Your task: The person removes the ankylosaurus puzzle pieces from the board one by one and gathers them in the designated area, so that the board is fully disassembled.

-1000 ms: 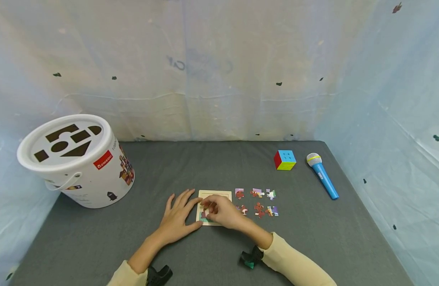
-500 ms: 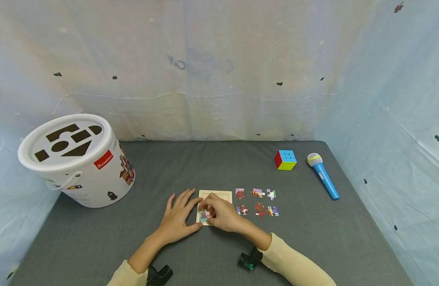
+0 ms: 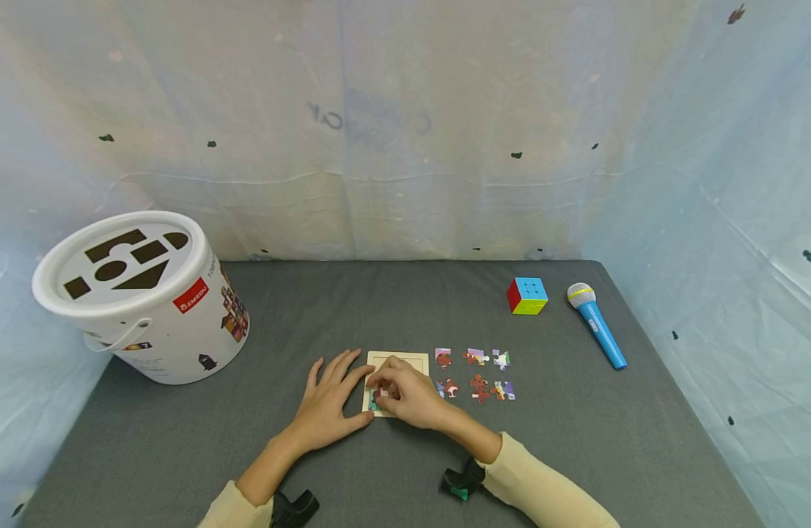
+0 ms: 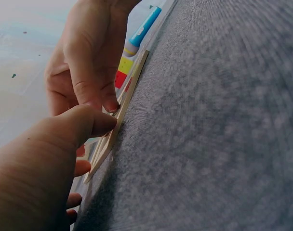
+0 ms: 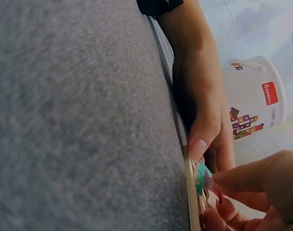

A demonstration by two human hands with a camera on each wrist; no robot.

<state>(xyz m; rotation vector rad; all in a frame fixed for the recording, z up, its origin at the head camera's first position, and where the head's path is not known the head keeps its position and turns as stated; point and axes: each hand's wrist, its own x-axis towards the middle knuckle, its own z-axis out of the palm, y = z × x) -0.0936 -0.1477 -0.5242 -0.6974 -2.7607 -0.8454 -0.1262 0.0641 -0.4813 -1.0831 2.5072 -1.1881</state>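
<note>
A small wooden puzzle tray (image 3: pixel 399 354) lies at the front middle of the table. My left hand (image 3: pixel 328 408) rests beside it with fingers spread, its thumb on the near left corner and its index fingertip along the left side. Over the tray, my right hand (image 3: pixel 410 394) pinches a teal and pink puzzle piece (image 5: pixel 205 179) between thumb and fingers, at the lower left of the tray. The right wrist view has this piece tilted up from the tray floor, close to the rim. Right-hand fingers cover much of the tray from above.
Several loose puzzle pieces (image 3: pixel 480 387) lie in two rows right of the tray. Behind them are a puzzle cube (image 3: pixel 528 295) and a blue toy microphone (image 3: pixel 597 326). A large white bucket (image 3: pixel 148 301) with a shape-sorter lid stands at the left. Plastic sheeting (image 3: pixel 405 132) surrounds the table.
The right hand has shifted slightly left over the tray, and the piece in its fingers has changed its tilt. The left hand has stayed in place at the tray's edge.
</note>
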